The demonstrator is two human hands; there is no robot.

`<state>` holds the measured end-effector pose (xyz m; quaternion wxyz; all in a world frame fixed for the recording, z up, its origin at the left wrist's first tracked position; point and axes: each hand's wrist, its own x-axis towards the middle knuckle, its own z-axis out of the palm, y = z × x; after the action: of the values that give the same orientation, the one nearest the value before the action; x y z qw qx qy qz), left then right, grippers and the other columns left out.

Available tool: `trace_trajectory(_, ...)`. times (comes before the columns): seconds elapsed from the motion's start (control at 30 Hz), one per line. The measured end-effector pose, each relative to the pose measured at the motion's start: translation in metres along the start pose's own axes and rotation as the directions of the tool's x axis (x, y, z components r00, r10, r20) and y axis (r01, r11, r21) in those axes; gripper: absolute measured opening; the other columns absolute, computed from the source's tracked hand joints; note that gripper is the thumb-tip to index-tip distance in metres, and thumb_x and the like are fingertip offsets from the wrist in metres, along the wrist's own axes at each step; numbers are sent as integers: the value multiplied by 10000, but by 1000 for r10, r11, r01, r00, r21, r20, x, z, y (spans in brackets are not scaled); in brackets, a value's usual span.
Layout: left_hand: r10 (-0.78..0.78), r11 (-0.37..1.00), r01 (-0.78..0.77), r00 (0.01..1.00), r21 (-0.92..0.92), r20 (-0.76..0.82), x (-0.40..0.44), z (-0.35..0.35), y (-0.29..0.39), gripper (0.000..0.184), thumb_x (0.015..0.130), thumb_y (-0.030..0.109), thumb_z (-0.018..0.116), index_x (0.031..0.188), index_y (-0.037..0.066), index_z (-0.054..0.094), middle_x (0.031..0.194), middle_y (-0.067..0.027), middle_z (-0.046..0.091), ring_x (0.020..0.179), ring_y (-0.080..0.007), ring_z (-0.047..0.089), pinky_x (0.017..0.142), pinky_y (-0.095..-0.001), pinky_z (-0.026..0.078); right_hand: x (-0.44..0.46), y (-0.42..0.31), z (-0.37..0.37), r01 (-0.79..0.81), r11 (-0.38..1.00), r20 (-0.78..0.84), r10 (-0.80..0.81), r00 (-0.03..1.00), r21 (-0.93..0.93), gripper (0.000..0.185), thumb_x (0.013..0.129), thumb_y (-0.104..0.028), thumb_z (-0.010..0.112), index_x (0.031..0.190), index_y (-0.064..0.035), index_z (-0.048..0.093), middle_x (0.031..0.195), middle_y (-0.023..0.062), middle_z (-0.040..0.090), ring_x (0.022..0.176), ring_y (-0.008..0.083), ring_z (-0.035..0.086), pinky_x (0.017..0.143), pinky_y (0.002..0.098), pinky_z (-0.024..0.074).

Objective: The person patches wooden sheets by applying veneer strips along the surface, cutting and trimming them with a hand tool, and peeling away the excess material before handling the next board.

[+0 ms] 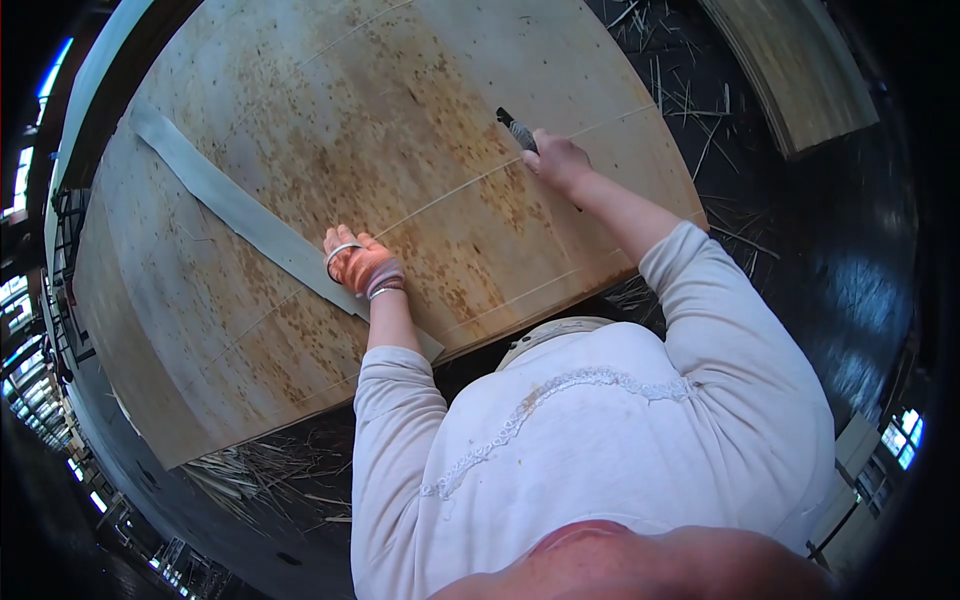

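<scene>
A wide, brown-stained wood veneer sheet [480, 160] lies before me. A narrow pale veneer strip [235, 210] rests on it, running from the far left toward the near edge. My left hand [362, 265], in an orange fingerless glove with a pale band across the fingers, lies flat at the strip's right edge. Its fingers are stretched out. My right hand [560, 160] is closed around a knife [520, 133] with a grey wrapped handle and a short dark tip. The knife is over the right part of the sheet; whether it touches the wood I cannot tell.
A stack of veneer sheets [800, 75] stands at the upper right. Thin wood scraps [250, 475] litter the dark floor below the near left edge, with more scraps [690, 115] beyond the right edge. A long pale board edge [95, 100] curves along the far left.
</scene>
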<state>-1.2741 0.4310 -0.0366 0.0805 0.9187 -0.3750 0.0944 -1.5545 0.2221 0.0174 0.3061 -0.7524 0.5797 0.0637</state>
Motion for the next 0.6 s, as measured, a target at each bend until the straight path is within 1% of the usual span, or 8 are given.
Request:
trace_trajectory(0.03, 1, 1000, -1, 1000, 6, 2, 0, -1, 1, 397, 884, 222, 576, 1223, 20, 616, 1351, -164, 539, 1273, -305, 474, 1091, -385, 341, 3, -1, -2, -16, 999, -2, 16, 1000, 37, 275, 885, -302, 585, 1046, -78, 589, 1056, 175, 664, 1005, 372, 637, 859, 493, 495)
trace_trajectory(0.1, 12, 1000, -12, 1000, -23, -2, 0, 1, -1, 403, 868, 203, 588, 1229, 23, 595, 1362, -171, 519, 1271, -320, 467, 1084, -421, 340, 19, -18, 6, 280, 955, -257, -247, 934, 100, 219, 853, -265, 612, 1001, -105, 599, 1000, 153, 654, 948, 356, 641, 816, 494, 495)
trace_trajectory(0.13, 14, 1000, -14, 1000, -28, -4, 1, 0, 0, 408, 868, 201, 587, 1234, 20, 590, 1363, -174, 517, 1273, -325, 463, 1086, -428, 335, 31, -33, 10, 425, 899, -386, -358, 850, 102, 193, 837, -246, 625, 979, -118, 604, 972, 142, 649, 920, 348, 643, 794, 494, 496)
trace_trajectory(0.27, 7, 999, -5, 1000, -48, 23, 2, -5, 7, 427, 864, 186, 583, 1250, 6, 564, 1367, -190, 507, 1285, -349, 444, 1096, -458, 309, 95, -106, 34, 803, 575, -446, -766, 463, -154, 61, 737, -213, 666, 758, -191, 613, 820, 39, 574, 800, 260, 615, 717, 405, 463)
trace_trajectory(0.3, 1, 999, 1, 999, -43, 34, 2, -6, 7, 426, 863, 183, 585, 1250, 5, 564, 1368, -190, 506, 1285, -351, 443, 1096, -458, 308, 118, -112, 40, 815, 549, -444, -787, 428, -187, 74, 733, -222, 673, 745, -189, 608, 816, 35, 570, 806, 255, 615, 721, 403, 461)
trace_trajectory(0.37, 4, 999, -2, 999, -42, 36, 4, -6, 8, 426, 861, 175, 591, 1250, 3, 569, 1370, -188, 506, 1283, -355, 443, 1093, -455, 313, 149, -120, 43, 832, 496, -433, -825, 362, -249, 104, 724, -240, 687, 721, -187, 598, 808, 27, 562, 817, 246, 613, 729, 401, 457)
trace_trajectory(0.5, 21, 999, -20, 1000, -24, 15, 5, -8, 13, 397, 872, 137, 585, 1242, -6, 569, 1362, -211, 512, 1256, -372, 468, 1072, -448, 337, 166, -121, 36, 801, 591, -573, -690, 442, -94, 174, 726, -280, 702, 718, -163, 574, 790, 37, 544, 757, 266, 607, 662, 414, 476)
trace_trajectory(0.6, -18, 1000, 17, 996, 12, 82, 8, -9, 14, 396, 874, 130, 581, 1245, -8, 565, 1366, -212, 507, 1259, -373, 464, 1074, -449, 334, 179, -106, 28, 888, 443, -311, -867, 389, -125, 163, 746, -279, 690, 740, -149, 591, 797, 45, 578, 759, 284, 630, 647, 426, 500)
